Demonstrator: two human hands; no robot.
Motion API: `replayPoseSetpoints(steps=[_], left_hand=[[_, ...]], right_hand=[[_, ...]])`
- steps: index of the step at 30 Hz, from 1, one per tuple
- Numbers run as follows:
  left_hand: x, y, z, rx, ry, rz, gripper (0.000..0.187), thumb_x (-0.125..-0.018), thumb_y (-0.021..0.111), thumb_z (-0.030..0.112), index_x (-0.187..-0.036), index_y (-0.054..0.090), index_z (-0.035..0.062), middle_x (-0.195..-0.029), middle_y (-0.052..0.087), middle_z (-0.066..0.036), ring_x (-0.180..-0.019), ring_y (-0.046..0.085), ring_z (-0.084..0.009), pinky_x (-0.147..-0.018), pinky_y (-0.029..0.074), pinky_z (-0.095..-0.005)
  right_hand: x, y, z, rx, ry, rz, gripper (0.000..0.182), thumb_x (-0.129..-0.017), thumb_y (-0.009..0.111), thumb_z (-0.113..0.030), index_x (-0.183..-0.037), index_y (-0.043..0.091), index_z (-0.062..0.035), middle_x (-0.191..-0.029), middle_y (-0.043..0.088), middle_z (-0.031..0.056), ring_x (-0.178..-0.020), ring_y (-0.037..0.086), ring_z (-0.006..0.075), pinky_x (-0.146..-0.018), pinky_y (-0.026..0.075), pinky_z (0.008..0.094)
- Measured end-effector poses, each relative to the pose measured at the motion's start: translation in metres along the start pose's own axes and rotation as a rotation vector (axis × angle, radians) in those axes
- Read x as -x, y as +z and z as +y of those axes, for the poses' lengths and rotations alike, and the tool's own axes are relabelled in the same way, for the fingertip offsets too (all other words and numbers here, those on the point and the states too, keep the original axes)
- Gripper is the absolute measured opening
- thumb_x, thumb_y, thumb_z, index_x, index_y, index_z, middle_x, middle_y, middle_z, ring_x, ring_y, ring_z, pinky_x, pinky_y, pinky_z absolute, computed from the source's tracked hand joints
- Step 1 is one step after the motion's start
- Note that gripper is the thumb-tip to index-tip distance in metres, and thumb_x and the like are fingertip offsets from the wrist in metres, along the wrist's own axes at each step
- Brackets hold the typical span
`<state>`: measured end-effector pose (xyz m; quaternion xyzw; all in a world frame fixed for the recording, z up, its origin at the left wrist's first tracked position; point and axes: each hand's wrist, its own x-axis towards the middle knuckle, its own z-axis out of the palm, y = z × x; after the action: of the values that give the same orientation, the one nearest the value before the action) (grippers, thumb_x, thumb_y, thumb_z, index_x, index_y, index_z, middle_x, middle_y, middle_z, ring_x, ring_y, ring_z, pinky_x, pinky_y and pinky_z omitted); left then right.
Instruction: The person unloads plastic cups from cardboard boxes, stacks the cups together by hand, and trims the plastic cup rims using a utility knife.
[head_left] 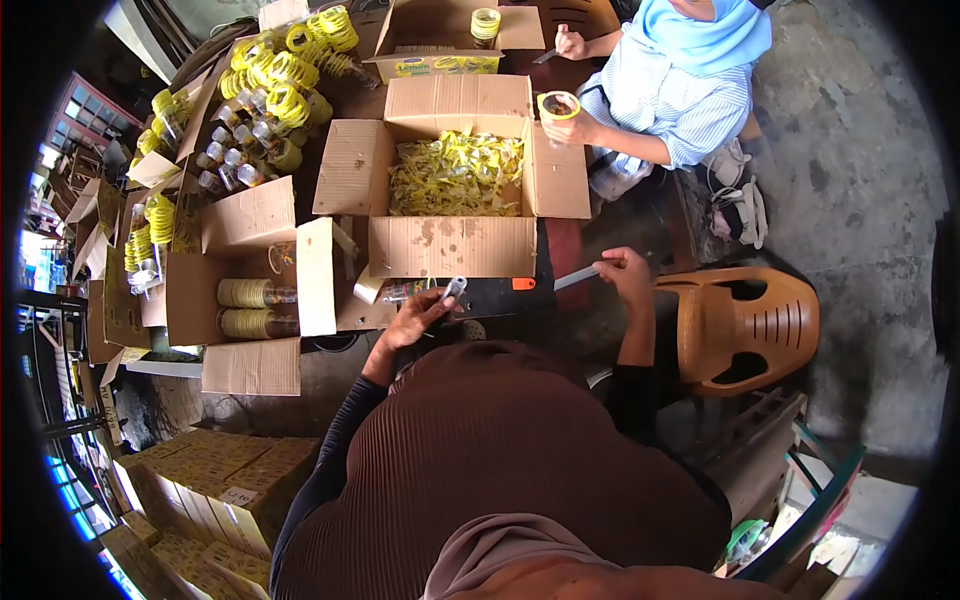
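My left hand [415, 318] is closed around a small whitish, tube-like piece [453, 290] with a round end; its exact kind I cannot make out. In my right hand [627, 275], pinched between thumb and fingers, is a flat grey metal strip [576, 277] pointing left over the table edge. Between the hands, a small orange object [523, 284] lies on the dark tabletop. Just beyond it stands an open cardboard box [450, 248] filled with small yellow-and-clear wrapped pieces [455, 175].
Across the table, a co-worker [668, 95] holds a yellow-rimmed cup [559, 106] and a thin tool. At left, an open carton [250, 215] contains yellow-ringed stacks [245, 292]. Yellow coils [280, 75] and jars lie behind. An orange plastic chair [765, 330] stands right; stacked cartons [220, 475] are lower left.
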<state>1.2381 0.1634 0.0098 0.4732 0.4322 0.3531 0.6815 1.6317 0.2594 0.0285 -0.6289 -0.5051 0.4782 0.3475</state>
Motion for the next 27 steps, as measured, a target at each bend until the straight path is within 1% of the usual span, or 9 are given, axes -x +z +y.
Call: replayPoseSetpoints(steps=[3, 7, 10, 13, 15, 16, 18, 22, 27], left_hand=[[0.010, -0.001, 0.001, -0.014, -0.016, 0.070, 0.035, -0.097, 0.055, 0.029, -0.116, 0.060, 0.0007, -0.093, 0.064, -0.001, -0.083, 0.055, -0.0070, -0.077, 0.045, -0.0235], [0.020, -0.008, -0.003, 0.002, -0.073, 0.162, 0.033, -0.096, 0.055, 0.028, -0.115, 0.061, 0.0015, -0.092, 0.063, 0.001, -0.081, 0.052, -0.0056, -0.076, 0.043, -0.0223], [0.025, -0.009, -0.004, -0.043, -0.078, 0.178, 0.032, -0.096, 0.056, 0.028, -0.114, 0.062, 0.0012, -0.091, 0.063, 0.001, -0.080, 0.053, -0.0055, -0.075, 0.043, -0.0223], [0.029, -0.008, -0.006, -0.022, -0.092, 0.184, 0.030, -0.096, 0.056, 0.027, -0.111, 0.063, 0.0017, -0.092, 0.064, 0.000, -0.079, 0.053, -0.0061, -0.074, 0.043, -0.0225], [0.031, -0.009, -0.010, -0.047, -0.102, 0.153, 0.029, -0.096, 0.056, 0.028, -0.108, 0.063, 0.0023, -0.092, 0.064, -0.001, -0.079, 0.054, -0.0066, -0.074, 0.044, -0.0227], [0.032, -0.009, -0.011, -0.048, -0.103, 0.158, 0.029, -0.096, 0.056, 0.028, -0.108, 0.063, 0.0023, -0.092, 0.064, -0.001, -0.079, 0.054, -0.0066, -0.074, 0.044, -0.0227], [0.035, -0.006, -0.012, -0.055, -0.061, 0.170, 0.028, -0.096, 0.056, 0.027, -0.107, 0.063, 0.0027, -0.092, 0.065, -0.001, -0.080, 0.055, -0.0072, -0.074, 0.045, -0.0231], [0.036, -0.004, -0.014, -0.039, -0.068, 0.162, 0.027, -0.096, 0.055, 0.026, -0.107, 0.062, 0.0024, -0.093, 0.065, -0.002, -0.081, 0.056, -0.0077, -0.075, 0.046, -0.0235], [0.034, 0.001, -0.007, -0.027, -0.112, 0.140, 0.027, -0.097, 0.054, 0.026, -0.107, 0.062, 0.0017, -0.093, 0.065, -0.002, -0.080, 0.057, -0.0078, -0.074, 0.047, -0.0234]], right_hand=[[-0.014, 0.017, 0.073, 0.000, 0.092, -0.036, 0.032, -0.073, 0.078, -0.004, -0.099, 0.060, 0.0030, -0.079, 0.064, 0.0078, -0.064, 0.060, 0.0116, -0.055, 0.047, 0.0227], [-0.013, 0.067, 0.100, 0.016, 0.219, -0.098, 0.034, -0.072, 0.080, -0.005, -0.099, 0.060, 0.0028, -0.078, 0.064, 0.0078, -0.063, 0.060, 0.0121, -0.056, 0.049, 0.0235], [-0.016, 0.105, 0.114, -0.166, 0.353, -0.159, 0.034, -0.073, 0.078, -0.005, -0.101, 0.060, 0.0012, -0.080, 0.065, 0.0080, -0.068, 0.062, 0.0139, -0.060, 0.052, 0.0258], [-0.023, 0.129, 0.129, -0.298, 0.273, -0.188, 0.035, -0.074, 0.079, -0.012, -0.101, 0.060, 0.0022, -0.083, 0.065, 0.0077, -0.068, 0.062, 0.0135, -0.059, 0.051, 0.0270], [-0.031, 0.136, 0.142, 0.199, 0.066, -0.056, 0.037, -0.072, 0.079, -0.017, -0.100, 0.062, 0.0001, -0.086, 0.066, 0.0113, -0.076, 0.065, 0.0275, -0.067, 0.051, 0.0338], [-0.032, 0.136, 0.147, 0.197, 0.065, -0.060, 0.037, -0.072, 0.079, -0.017, -0.100, 0.062, 0.0001, -0.086, 0.066, 0.0113, -0.076, 0.065, 0.0275, -0.067, 0.051, 0.0338], [-0.029, 0.134, 0.155, 0.478, -0.120, -0.033, 0.041, -0.069, 0.080, -0.021, -0.102, 0.063, -0.0032, -0.097, 0.062, 0.0139, -0.089, 0.061, 0.0344, -0.076, 0.050, 0.0390], [-0.007, 0.133, 0.120, 0.716, -0.274, 0.059, 0.041, -0.066, 0.079, -0.018, -0.103, 0.064, -0.0079, -0.104, 0.057, 0.0136, -0.099, 0.056, 0.0330, -0.081, 0.048, 0.0414], [-0.007, 0.131, 0.115, 0.845, -0.436, -0.055, 0.037, -0.065, 0.078, -0.017, -0.098, 0.064, -0.0087, -0.103, 0.054, 0.0108, -0.099, 0.053, 0.0308, -0.081, 0.046, 0.0417]])
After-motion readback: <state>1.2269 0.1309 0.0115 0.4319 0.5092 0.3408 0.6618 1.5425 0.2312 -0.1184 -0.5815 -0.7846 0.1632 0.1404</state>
